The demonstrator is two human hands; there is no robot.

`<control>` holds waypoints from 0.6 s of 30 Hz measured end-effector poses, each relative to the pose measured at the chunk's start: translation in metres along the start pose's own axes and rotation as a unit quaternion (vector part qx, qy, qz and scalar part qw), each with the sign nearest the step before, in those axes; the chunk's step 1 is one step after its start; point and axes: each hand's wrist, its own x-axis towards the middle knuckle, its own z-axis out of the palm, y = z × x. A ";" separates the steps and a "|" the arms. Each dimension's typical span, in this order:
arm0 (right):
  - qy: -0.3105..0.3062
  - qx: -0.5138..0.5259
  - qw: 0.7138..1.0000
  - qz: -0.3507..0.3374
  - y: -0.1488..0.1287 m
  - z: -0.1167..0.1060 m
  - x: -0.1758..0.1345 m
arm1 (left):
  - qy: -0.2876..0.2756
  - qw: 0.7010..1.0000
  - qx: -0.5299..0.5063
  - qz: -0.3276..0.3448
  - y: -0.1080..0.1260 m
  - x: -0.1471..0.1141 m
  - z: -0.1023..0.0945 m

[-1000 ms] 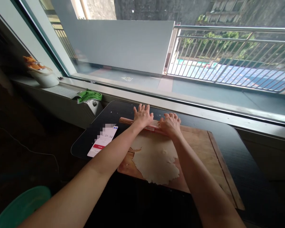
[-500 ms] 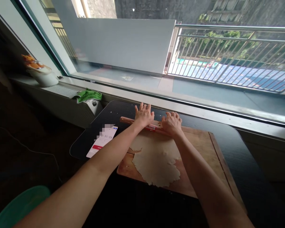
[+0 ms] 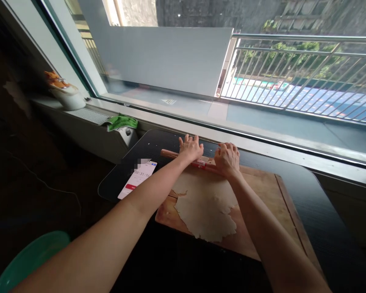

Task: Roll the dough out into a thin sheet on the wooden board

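A wooden rolling pin (image 3: 170, 154) with a red-and-white label lies across the far side of a wooden cutting board (image 3: 262, 191). My left hand (image 3: 191, 149) rests on it palm down, its fingers stretched out and spread beyond the pin. Over the pin's right part, my right hand (image 3: 227, 158) is bent, with its fingers curled downward. That hand hides the right end of the pin. Below both hands a thin, pale sheet of dough (image 3: 205, 203) with ragged edges is spread on the board, and its left edge has a tear.
To the left on the black table (image 3: 305, 195) lies a phone (image 3: 137, 179) showing a running timer. A green cloth (image 3: 122, 122) and a white pot (image 3: 68, 97) sit on the ledge by the window. A green basin (image 3: 30, 260) stands at lower left.
The whole view has shifted slightly, so things appear further right. My right hand's fingers look more curled. Both hands stay over the rolling pin, and the phone's timer has advanced.
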 end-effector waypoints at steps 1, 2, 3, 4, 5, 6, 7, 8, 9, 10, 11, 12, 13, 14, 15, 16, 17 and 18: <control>0.007 0.001 1.000 -0.026 0.001 0.001 -0.005 | 0.006 1.000 -0.007 0.000 0.000 0.000 0.000; 0.014 -0.001 0.999 -0.052 0.002 0.003 -0.012 | 0.015 1.000 -0.014 0.002 -0.001 -0.003 0.001; 0.018 -0.007 0.997 -0.072 0.004 0.005 -0.019 | 0.027 0.999 -0.020 0.006 -0.002 -0.005 0.001; 0.018 -0.016 0.997 -0.079 0.006 0.006 -0.025 | 0.043 0.999 -0.024 0.011 -0.002 -0.008 0.002; 0.013 -0.027 0.997 -0.077 0.008 0.008 -0.029 | 0.062 0.998 -0.028 0.019 -0.003 -0.010 0.002; 0.005 -0.037 0.997 -0.067 0.009 0.008 -0.031 | 0.082 0.996 -0.033 0.028 -0.004 -0.011 0.003; -0.006 -0.046 0.997 -0.057 0.010 0.008 -0.031 | 0.103 0.993 -0.038 0.039 -0.006 -0.013 0.003; -0.019 -0.052 0.997 -0.051 0.010 0.008 -0.030 | 0.123 0.990 -0.043 0.057 -0.009 -0.014 0.004; -0.030 -0.056 0.997 -0.049 0.010 0.007 -0.028 | 0.138 0.986 -0.045 0.085 -0.012 -0.017 0.004; -0.037 -0.059 0.996 -0.050 0.009 0.006 -0.027 | 0.146 0.981 -0.041 0.123 -0.015 -0.020 0.005; -0.039 -0.060 0.996 -0.050 0.008 0.005 -0.027 | 0.145 0.975 -0.032 0.163 -0.019 -0.023 0.005; -0.040 -0.060 0.996 -0.050 0.007 0.004 -0.028 | 0.136 0.972 -0.018 0.193 -0.022 -0.028 0.005; -0.041 -0.058 0.996 -0.050 0.006 0.003 -0.030 | 0.118 0.972 -0.003 0.205 -0.025 -0.032 0.005; -0.044 -0.057 0.996 -0.050 0.005 0.003 -0.033 | 0.093 0.976 0.010 0.196 -0.027 -0.036 0.004; -0.048 -0.057 0.996 -0.050 0.005 0.004 -0.036 | 0.065 0.982 0.020 0.175 -0.028 -0.040 0.003; -0.051 -0.057 0.996 -0.052 0.005 0.004 -0.040 | 0.035 0.988 0.028 0.151 -0.028 -0.043 0.001; -0.051 -0.058 0.995 -0.057 0.006 0.005 -0.042 | 0.008 0.991 0.033 0.133 -0.027 -0.044 0.000; -0.048 -0.059 0.995 -0.061 0.006 0.006 -0.043 | -0.014 0.991 0.035 0.127 -0.025 -0.044 -0.002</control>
